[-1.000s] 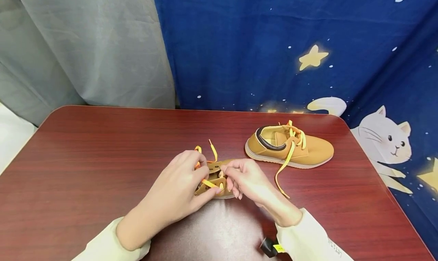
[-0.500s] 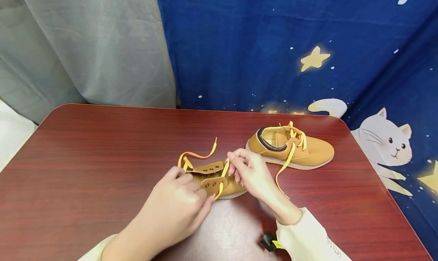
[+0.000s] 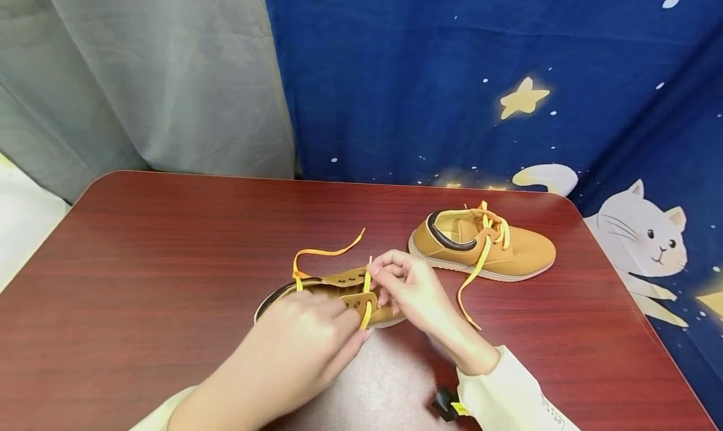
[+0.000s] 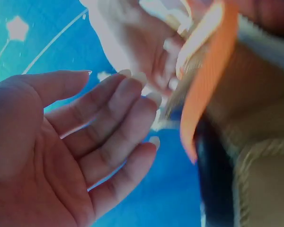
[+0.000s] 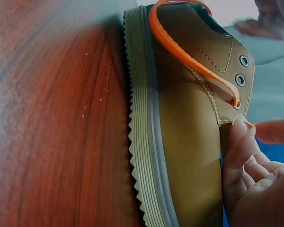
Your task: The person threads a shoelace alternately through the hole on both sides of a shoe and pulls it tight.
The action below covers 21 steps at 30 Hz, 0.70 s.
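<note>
A tan lace-up shoe (image 3: 390, 317) lies in front of me, toe to the right, partly hidden by my hands. A yellow-orange shoelace (image 3: 367, 285) runs through its front eyelets. My right hand (image 3: 409, 287) pinches the lace between thumb and index finger at the front of the lacing; the right wrist view shows an orange bit at the fingertips (image 5: 246, 127). Along the near side, my left hand (image 3: 305, 337) hovers over the shoe's opening. Its fingers look relaxed and hold nothing in the left wrist view, beside an orange strand of lace (image 4: 210, 80).
Farther right stands a second tan shoe (image 3: 531, 252), laced, one lace end trailing onto the reddish-brown table (image 3: 169, 249). A small black object (image 3: 444, 404) sits by my right sleeve. Behind the table's far edge hang a grey curtain and a blue patterned curtain (image 3: 395, 92).
My left hand let go of the lace and shifted lower, baring the shoe's eyelet flaps and heel collar. My right hand drew the lace up and stays pinching it.
</note>
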Tool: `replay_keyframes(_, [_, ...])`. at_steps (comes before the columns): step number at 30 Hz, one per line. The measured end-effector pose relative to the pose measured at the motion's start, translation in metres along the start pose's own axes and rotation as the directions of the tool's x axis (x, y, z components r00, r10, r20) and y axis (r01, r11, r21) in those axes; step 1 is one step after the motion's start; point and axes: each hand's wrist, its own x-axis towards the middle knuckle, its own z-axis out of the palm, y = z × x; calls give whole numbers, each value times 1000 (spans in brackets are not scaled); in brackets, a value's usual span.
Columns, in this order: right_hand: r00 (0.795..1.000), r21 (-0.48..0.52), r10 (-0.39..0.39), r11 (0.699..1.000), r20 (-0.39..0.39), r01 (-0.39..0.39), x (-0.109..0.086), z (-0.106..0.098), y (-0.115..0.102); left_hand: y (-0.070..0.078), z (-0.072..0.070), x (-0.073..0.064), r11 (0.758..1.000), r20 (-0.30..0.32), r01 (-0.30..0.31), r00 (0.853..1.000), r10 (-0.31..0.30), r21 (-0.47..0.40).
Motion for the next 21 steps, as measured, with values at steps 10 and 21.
replay_keyframes(10, [998, 20, 58, 998, 10, -58, -1, 2, 6, -38, 1, 44, 935, 476, 353, 822, -312, 3])
replay_keyframes(21, [998, 99, 50, 994, 41, -54, 1, 2, 12, -53, 30, 55, 877, 595, 458, 749, -293, -145])
